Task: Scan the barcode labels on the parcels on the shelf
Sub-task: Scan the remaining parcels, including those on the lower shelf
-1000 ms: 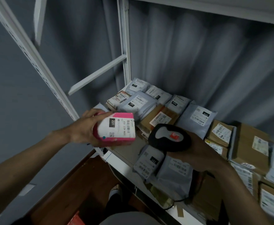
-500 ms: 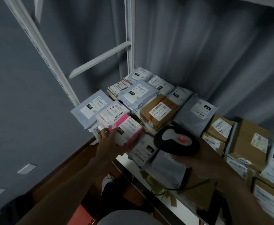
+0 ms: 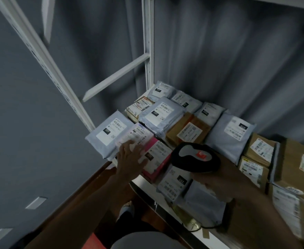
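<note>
Fingers of the left hand (image 3: 131,159) lie straight across the pink box (image 3: 156,159); beside that box, the right hand (image 3: 217,178) grips the scanner (image 3: 195,157).

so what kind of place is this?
Probably a parcel storeroom or courier pickup point: white metal shelf packed with labelled parcels, and the right hand holds a barcode scanner.

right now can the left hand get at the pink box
Probably yes: the left hand lies flat with its fingers already over the pink box at the shelf's front edge, and nothing sits on top of it.
</note>
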